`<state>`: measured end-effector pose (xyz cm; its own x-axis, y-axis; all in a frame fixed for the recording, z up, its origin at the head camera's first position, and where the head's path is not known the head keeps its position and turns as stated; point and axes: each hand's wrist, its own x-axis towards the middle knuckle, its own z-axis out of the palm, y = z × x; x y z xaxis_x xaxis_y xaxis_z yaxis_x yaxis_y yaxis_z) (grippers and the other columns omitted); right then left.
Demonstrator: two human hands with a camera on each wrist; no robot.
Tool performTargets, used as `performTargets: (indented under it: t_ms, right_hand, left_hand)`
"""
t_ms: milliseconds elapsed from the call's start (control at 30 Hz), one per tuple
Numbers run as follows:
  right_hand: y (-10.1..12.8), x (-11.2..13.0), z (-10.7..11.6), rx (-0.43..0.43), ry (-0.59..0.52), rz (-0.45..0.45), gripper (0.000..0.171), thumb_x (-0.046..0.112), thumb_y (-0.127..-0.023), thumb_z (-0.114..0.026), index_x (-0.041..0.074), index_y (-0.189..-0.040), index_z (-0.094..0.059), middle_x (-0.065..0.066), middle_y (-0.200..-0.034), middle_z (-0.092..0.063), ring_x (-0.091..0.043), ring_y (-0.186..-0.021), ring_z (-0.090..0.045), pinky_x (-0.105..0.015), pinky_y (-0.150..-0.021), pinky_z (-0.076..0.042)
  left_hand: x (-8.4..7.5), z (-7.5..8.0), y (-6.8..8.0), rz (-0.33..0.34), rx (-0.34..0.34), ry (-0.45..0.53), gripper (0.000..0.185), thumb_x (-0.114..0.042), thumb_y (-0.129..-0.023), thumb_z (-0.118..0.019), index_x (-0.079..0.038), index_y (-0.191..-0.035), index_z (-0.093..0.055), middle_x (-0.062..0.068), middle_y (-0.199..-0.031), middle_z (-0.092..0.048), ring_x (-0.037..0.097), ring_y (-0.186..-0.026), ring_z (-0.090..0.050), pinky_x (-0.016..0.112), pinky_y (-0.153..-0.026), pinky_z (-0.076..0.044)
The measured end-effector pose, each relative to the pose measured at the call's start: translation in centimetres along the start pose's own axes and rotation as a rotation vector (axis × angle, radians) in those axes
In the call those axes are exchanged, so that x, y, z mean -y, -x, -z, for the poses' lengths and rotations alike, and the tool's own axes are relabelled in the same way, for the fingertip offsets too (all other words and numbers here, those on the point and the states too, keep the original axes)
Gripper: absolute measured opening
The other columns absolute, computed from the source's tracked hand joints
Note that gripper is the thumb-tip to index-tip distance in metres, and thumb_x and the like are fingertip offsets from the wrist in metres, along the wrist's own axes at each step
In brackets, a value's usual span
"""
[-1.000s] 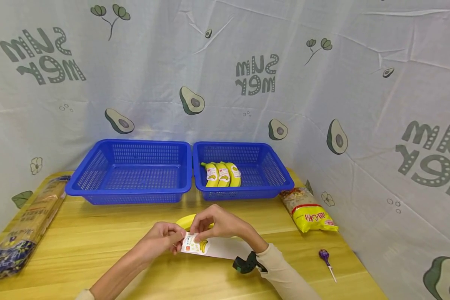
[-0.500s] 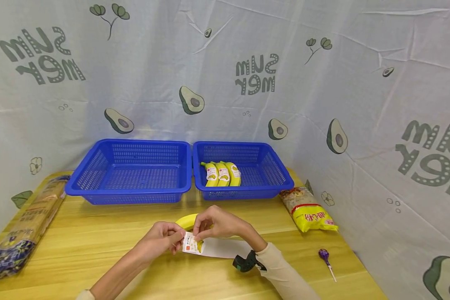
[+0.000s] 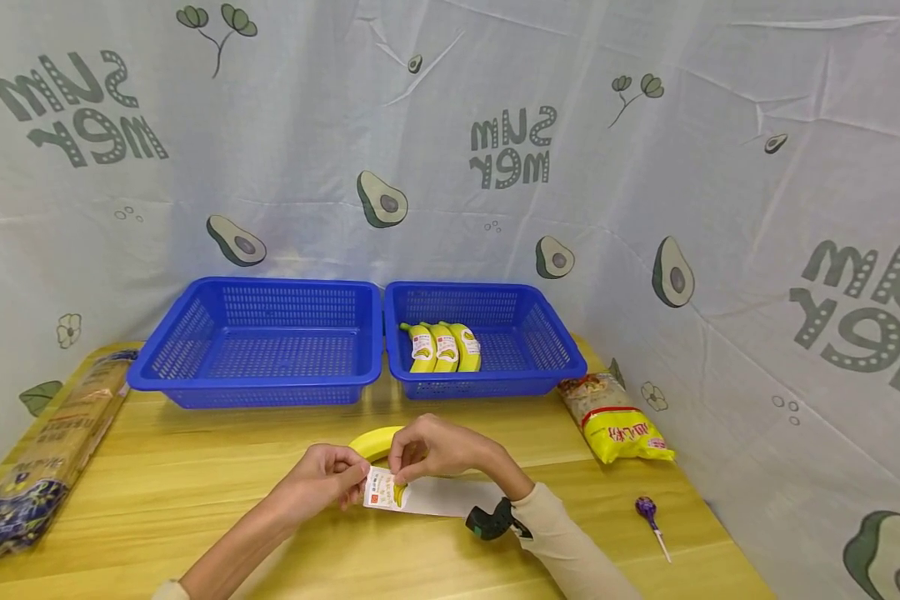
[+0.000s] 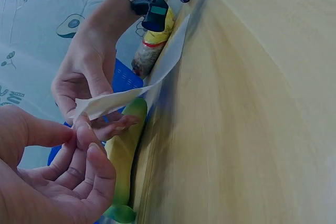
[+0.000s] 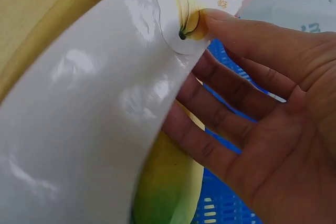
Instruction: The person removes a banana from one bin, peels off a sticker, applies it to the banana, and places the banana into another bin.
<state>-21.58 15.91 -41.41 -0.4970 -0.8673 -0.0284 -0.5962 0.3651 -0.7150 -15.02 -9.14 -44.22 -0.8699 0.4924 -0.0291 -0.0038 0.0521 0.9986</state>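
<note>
My left hand (image 3: 318,483) pinches the left end of a white paper strip (image 3: 450,497) between thumb and forefinger. A sticker (image 3: 378,492) printed with bananas and lettering lies on that end. My right hand (image 3: 435,450) pinches the strip at the sticker, its thumb on the printed banana picture (image 5: 184,9). The other right fingers spread behind the strip in the right wrist view. Behind the hands a yellow banana (image 3: 373,442) with green ends (image 4: 137,109) lies on the table, partly hidden by my right hand. Whether the sticker's edge is lifted, I cannot tell.
Two blue baskets stand at the back: the left basket (image 3: 258,385) and the right basket (image 3: 510,379), which holds several labelled bananas (image 3: 445,348). A long noodle pack (image 3: 52,450) lies at left. At right are a yellow food bag (image 3: 622,429) and a purple lollipop (image 3: 647,508).
My right hand has shifted slightly right along the strip. The sticker's right end now shows less far to the right of the thumb. My left hand keeps its pinch.
</note>
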Motion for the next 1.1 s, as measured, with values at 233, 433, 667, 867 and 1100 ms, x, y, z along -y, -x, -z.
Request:
performTargets:
  t_ms: [233,433,667,867,1100]
  right_hand:
    - [0.17,0.06,0.31,0.014,0.008,0.015,0.006,0.003,-0.098,-0.08,0.003,-0.097,-0.074,-0.004,-0.093,-0.074,0.002,-0.086,-0.067,-0.024,-0.084,-0.062]
    - [0.4,0.26,0.58,0.025,-0.008,0.023,0.005,0.001,-0.099,-0.077,0.002,-0.099,-0.073,-0.007,-0.098,-0.075,0.002,-0.089,-0.068,-0.026,-0.087,-0.063]
    - [0.54,0.2,0.74,0.024,0.005,0.031,0.005,0.004,-0.1,-0.077,0.001,-0.1,-0.073,-0.008,-0.101,-0.076,0.003,-0.092,-0.067,-0.027,-0.089,-0.063]
    - [0.53,0.15,0.82,0.021,-0.004,0.031,0.005,0.005,-0.1,-0.078,0.003,-0.099,-0.073,-0.007,-0.101,-0.076,0.003,-0.092,-0.066,-0.027,-0.088,-0.063]
    - [0.59,0.15,0.9,0.013,0.03,0.025,0.005,0.007,-0.1,-0.078,0.006,-0.098,-0.074,-0.004,-0.1,-0.075,0.005,-0.091,-0.063,-0.026,-0.087,-0.062]
  left_hand:
    - [0.27,0.0,0.23,-0.018,-0.031,-0.139,0.015,-0.002,-0.106,-0.063,0.008,-0.097,-0.069,0.006,-0.08,-0.068,0.015,-0.068,-0.06,0.021,-0.055,-0.048]
    - [0.25,-0.15,0.42,-0.052,-0.017,-0.241,0.013,-0.003,-0.104,-0.067,0.004,-0.094,-0.072,0.008,-0.08,-0.071,0.019,-0.068,-0.062,0.021,-0.055,-0.047]
    - [0.37,-0.34,0.48,-0.061,-0.018,-0.311,0.009,0.0,-0.101,-0.07,0.002,-0.092,-0.072,0.008,-0.078,-0.071,0.019,-0.066,-0.063,0.022,-0.053,-0.049]
    - [0.45,-0.51,0.5,-0.09,-0.013,-0.371,0.01,0.004,-0.097,-0.071,0.0,-0.088,-0.072,0.005,-0.075,-0.071,0.015,-0.065,-0.062,0.022,-0.055,-0.05]
    - [0.69,-0.78,0.59,-0.136,-0.029,-0.479,0.015,0.005,-0.093,-0.075,-0.004,-0.082,-0.073,-0.002,-0.071,-0.068,0.007,-0.062,-0.059,0.021,-0.056,-0.05]
